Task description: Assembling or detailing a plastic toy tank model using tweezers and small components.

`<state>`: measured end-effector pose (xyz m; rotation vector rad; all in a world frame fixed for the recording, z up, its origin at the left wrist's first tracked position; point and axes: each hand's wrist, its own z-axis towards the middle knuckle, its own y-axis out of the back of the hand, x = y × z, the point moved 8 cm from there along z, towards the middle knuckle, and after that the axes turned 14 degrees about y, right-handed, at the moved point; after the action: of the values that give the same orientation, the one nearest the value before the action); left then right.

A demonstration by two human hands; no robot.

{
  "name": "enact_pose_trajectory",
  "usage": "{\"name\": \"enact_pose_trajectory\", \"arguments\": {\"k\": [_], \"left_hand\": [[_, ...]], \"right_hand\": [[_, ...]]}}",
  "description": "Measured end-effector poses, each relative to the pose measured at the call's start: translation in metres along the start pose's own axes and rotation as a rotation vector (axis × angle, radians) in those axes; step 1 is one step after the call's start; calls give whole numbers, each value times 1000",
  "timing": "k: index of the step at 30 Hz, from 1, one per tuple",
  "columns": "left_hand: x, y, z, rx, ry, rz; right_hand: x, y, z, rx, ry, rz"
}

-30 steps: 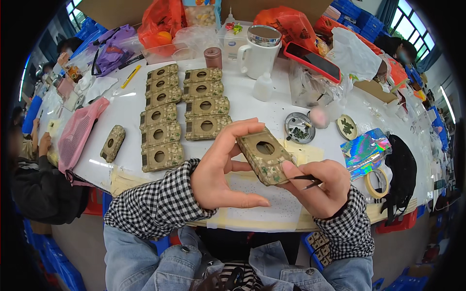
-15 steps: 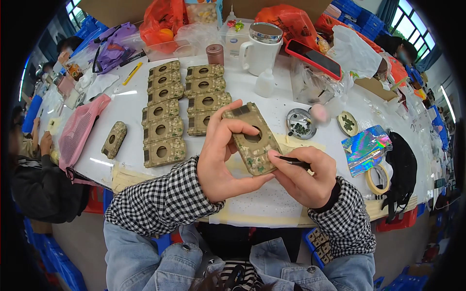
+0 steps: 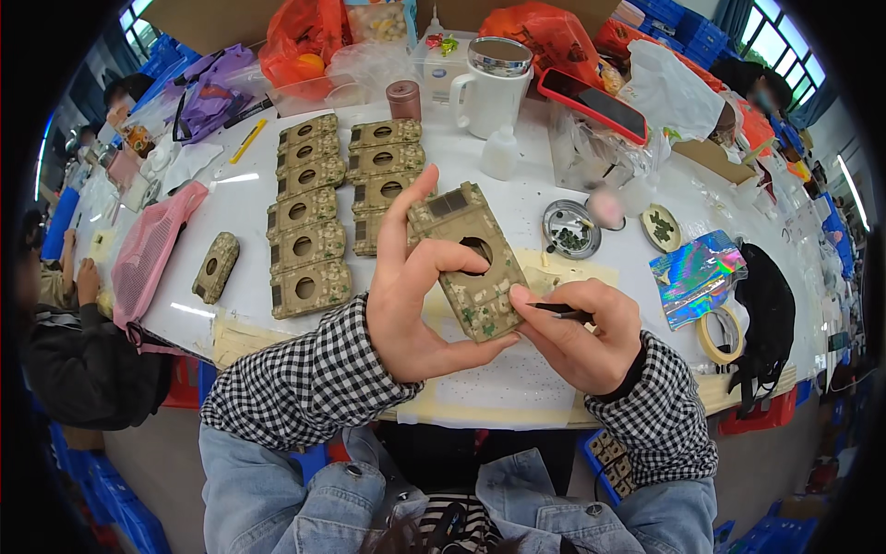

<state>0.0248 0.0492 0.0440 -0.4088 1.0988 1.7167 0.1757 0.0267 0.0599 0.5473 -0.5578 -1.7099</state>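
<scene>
My left hand [image 3: 403, 319] grips a camouflage-patterned model tank hull [image 3: 498, 294], tilted above the table. Its index fingertip is in the hull's round hole, and the thumb supports the lower end. At the hull's right edge, my right hand [image 3: 591, 337] pinches slim black tweezers [image 3: 559, 308] whose tip points left. That hand's thumb and fingertips touch the hull's side. Small green patches show at the hull's lower end. Similar hulls [image 3: 305, 247] stand in two columns to the left, and a single hull [image 3: 217, 268] lies apart from them.
A clear round dish [image 3: 591, 249] with dark green bits and a pale lid [image 3: 661, 227] with green pieces lie to the right. Beyond are a white mug [image 3: 489, 102], a small bottle [image 3: 499, 155] and a red-cased phone [image 3: 593, 104]. A tape roll [image 3: 719, 336] sits near the right edge.
The hull and my left hand have shifted slightly left, covering more of the second column of hulls. My right hand stays at the hull's edge with the tweezers.
</scene>
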Motion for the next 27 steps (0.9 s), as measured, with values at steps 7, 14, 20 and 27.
{"name": "enact_pose_trajectory", "arguments": {"k": [7,14,20,27], "left_hand": [[1,2,0,-46,-12,-3],[-2,10,2,-76,-47,132],[2,7,1,-70,-29,103],[3,8,2,-87,-16,161]], "right_hand": [[-1,-4,-5,25,4,-5],[-9,19,-6,-66,-191,13],[-49,39,-36,-526,-632,364],[-87,40,-66,-760,-808,1076]]}}
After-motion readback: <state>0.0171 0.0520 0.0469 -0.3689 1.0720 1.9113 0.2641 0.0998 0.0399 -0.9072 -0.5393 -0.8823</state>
